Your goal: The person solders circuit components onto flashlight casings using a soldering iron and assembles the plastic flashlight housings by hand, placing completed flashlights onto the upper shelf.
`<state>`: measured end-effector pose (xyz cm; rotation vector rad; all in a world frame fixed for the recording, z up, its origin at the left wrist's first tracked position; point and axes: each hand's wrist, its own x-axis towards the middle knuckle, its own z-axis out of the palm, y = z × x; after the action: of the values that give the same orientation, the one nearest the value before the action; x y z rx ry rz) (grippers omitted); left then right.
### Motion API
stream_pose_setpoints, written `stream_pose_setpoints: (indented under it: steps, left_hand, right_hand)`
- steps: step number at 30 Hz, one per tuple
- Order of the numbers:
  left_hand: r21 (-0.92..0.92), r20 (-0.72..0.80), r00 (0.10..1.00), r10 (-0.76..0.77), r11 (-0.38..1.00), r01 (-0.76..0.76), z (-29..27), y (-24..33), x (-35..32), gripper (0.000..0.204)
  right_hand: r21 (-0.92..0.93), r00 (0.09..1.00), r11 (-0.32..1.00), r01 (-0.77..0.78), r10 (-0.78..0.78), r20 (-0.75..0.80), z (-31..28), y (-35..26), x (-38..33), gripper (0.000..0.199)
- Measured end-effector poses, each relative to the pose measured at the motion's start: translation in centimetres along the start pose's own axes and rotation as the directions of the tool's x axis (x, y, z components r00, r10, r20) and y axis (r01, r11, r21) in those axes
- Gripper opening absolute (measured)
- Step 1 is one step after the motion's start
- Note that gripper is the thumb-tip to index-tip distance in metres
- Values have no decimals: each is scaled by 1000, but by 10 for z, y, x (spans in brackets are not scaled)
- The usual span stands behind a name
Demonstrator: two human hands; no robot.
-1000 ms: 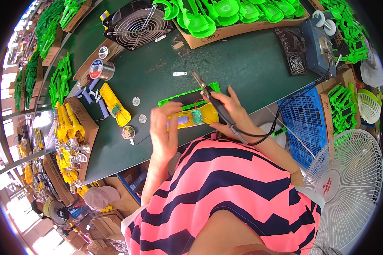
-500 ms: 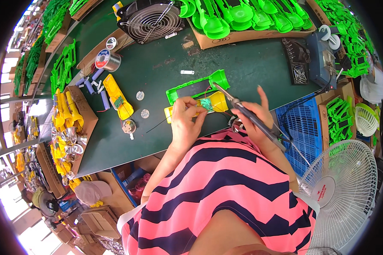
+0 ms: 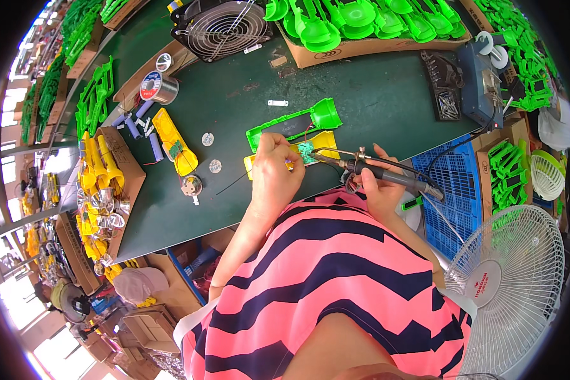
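Right at the near table edge, the right hand is wrapped around a soldering iron, fingers closed on the dark grip, with the metal tip reaching left onto a small green circuit board. That board sits in a yellow plastic shell lying flat on the dark green table. The left hand comes in beside it, fingers pressed together and curled down over the shell's left part; whether it pinches a wire there, I can't tell. A thin black wire trails off left of that hand.

Just behind the yellow shell lies a green plastic shell, touching or nearly touching it. To the right, off the table edge, a blue plastic crate sits beside the iron's cable; its contents aren't clear.

Moving left across the table: a second yellow shell with its own board, two small round discs beside it, and a few blue-grey cylindrical cells. A cardboard tray at the left edge is packed with yellow parts and shiny reflectors.

Further back, a spool of solder wire, then a black fan. At the far edge, a cardboard box is heaped with green moulded parts. A white standing fan is at the right.
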<state>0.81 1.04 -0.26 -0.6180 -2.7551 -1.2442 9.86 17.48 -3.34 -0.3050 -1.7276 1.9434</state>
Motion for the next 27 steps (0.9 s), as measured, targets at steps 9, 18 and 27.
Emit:
stream_pose_setpoints:
  steps: [9, 18, 27]
  left_hand:
    - [28, -14, 999, 36, 999, -36, 2, 1, 0, 8]
    - [56, 27, 998, 57, 997, -58, 1, -1, 4, 10]
    - [50, 124, 992, 7, 999, -13, -4, 3, 10, 10]
  right_hand:
    - [-152, 981, 973, 173, -155, 120, -1, 5, 6, 21]
    - [-112, 994, 994, 20, -7, 113, -4, 1, 2, 20]
    - [-72, 976, 975, 211, -206, 70, -13, -8, 11, 20]
